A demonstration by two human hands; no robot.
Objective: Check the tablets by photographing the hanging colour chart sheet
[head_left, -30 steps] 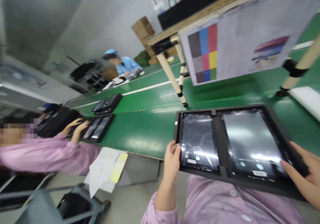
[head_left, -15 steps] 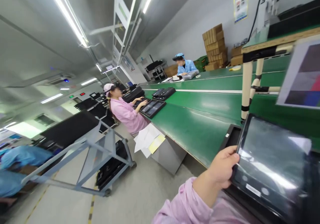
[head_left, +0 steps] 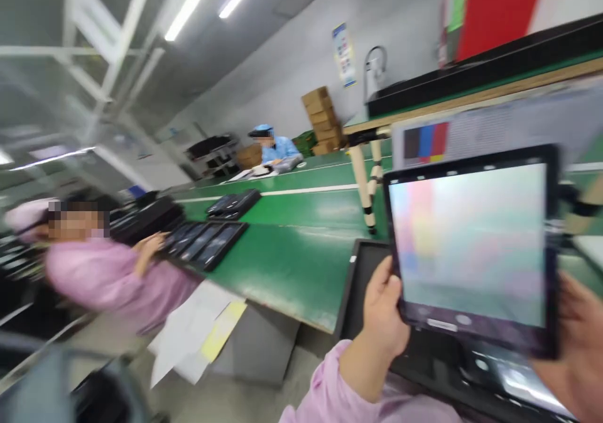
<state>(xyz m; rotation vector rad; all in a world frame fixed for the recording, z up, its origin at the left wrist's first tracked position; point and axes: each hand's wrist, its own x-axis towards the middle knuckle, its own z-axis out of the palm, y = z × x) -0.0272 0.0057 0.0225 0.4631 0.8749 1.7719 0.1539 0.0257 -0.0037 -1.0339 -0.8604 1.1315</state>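
A black-framed screen panel (head_left: pixel 471 253) with a glossy face and a small white label on its lower border is held tilted up before me. It mirrors pale colours and light. My left hand (head_left: pixel 384 316) is closed on its left edge, with the thumb at the front. At the right edge, my right hand (head_left: pixel 579 341) grips it, partly blurred and its fingertips mostly hidden behind the frame. Below lies a black tray (head_left: pixel 362 285), and in it another glossy screen panel (head_left: pixel 522 379) shows under the raised one.
A green workbench (head_left: pixel 282 259) runs leftward, bearing trays of dark panels (head_left: pixel 202 244). One co-worker in pink (head_left: pixel 122 272) handles them; another in blue (head_left: pixel 280 149) sits farther back. A raised shelf (head_left: pixel 471 105) stands on pale legs. Papers (head_left: pixel 198 325) hang at the bench's near edge.
My view has swung to the right. The screen panel has turned more upright and faces me, its glass now bright with reflections. My right hand has come into view on its right edge.
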